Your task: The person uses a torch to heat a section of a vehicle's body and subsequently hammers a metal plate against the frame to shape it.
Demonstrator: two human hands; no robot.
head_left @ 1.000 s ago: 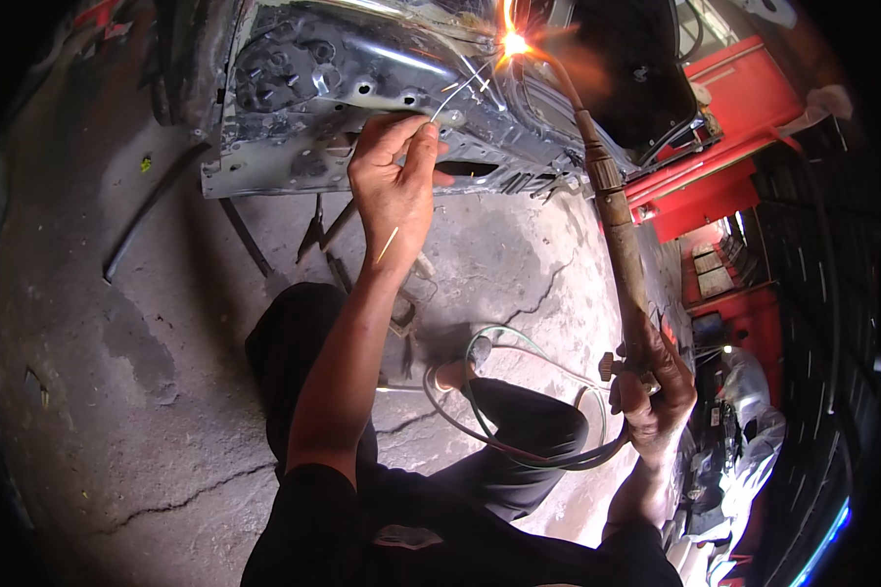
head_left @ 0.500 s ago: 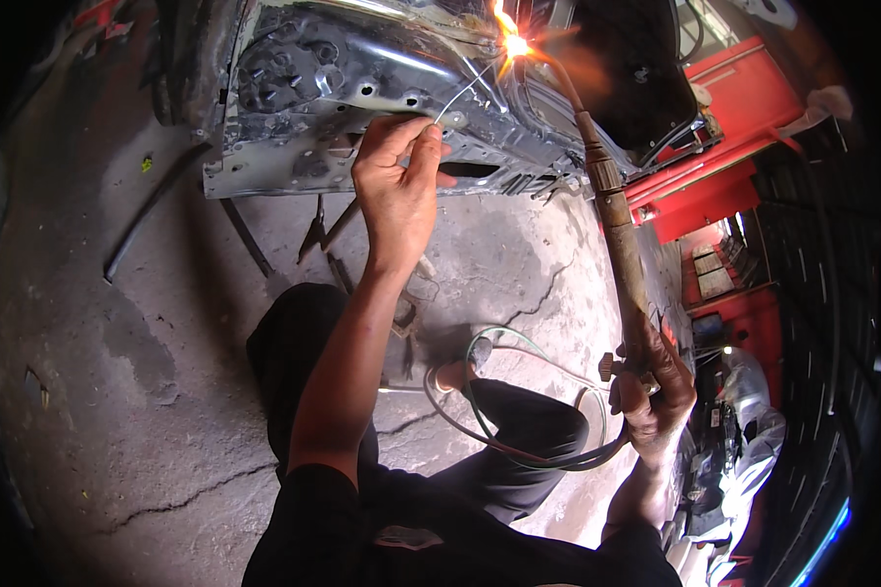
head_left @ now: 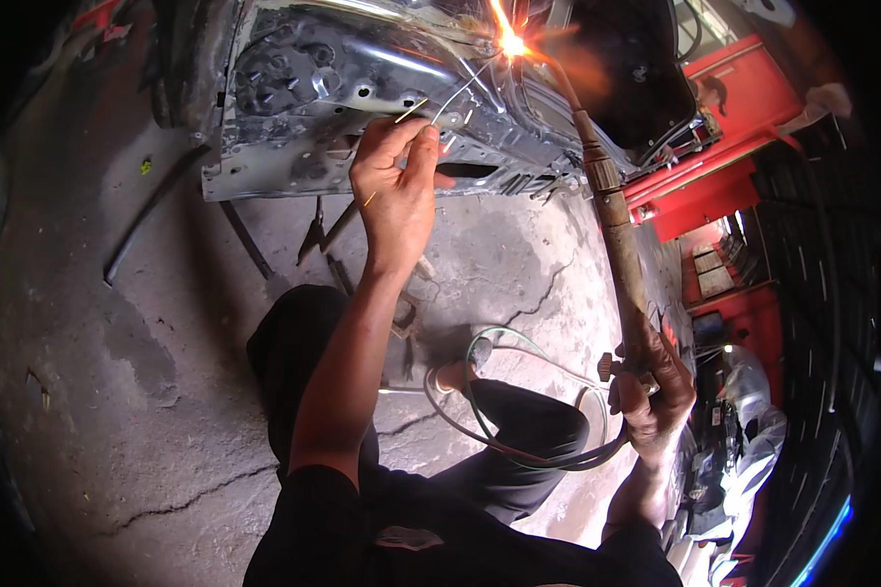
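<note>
My left hand [head_left: 398, 186] pinches a thin metal filler rod [head_left: 457, 93] between thumb and fingers. The rod's far end reaches up to a bright flame [head_left: 512, 43] on the bare metal car panel [head_left: 308, 157]. Wrapped round the handle of a gas welding torch [head_left: 617, 225] is my right hand [head_left: 658, 401], close to its valve knobs. The torch's thin neck slants up and left, its tip lost in the glare at the flame. Small yellow sparks streak past my left hand.
Hoses [head_left: 489, 445] loop from the torch handle across my right leg. Dark stand legs [head_left: 248, 240] show beneath the panel on the cracked concrete floor [head_left: 186, 391]. A red cabinet [head_left: 744, 93] stands at the right, with clear plastic-wrapped things [head_left: 749, 430] nearer me.
Several sparks now fly around my left hand. The flame spot has shifted very slightly left. Both hands keep their grips and almost the same places.
</note>
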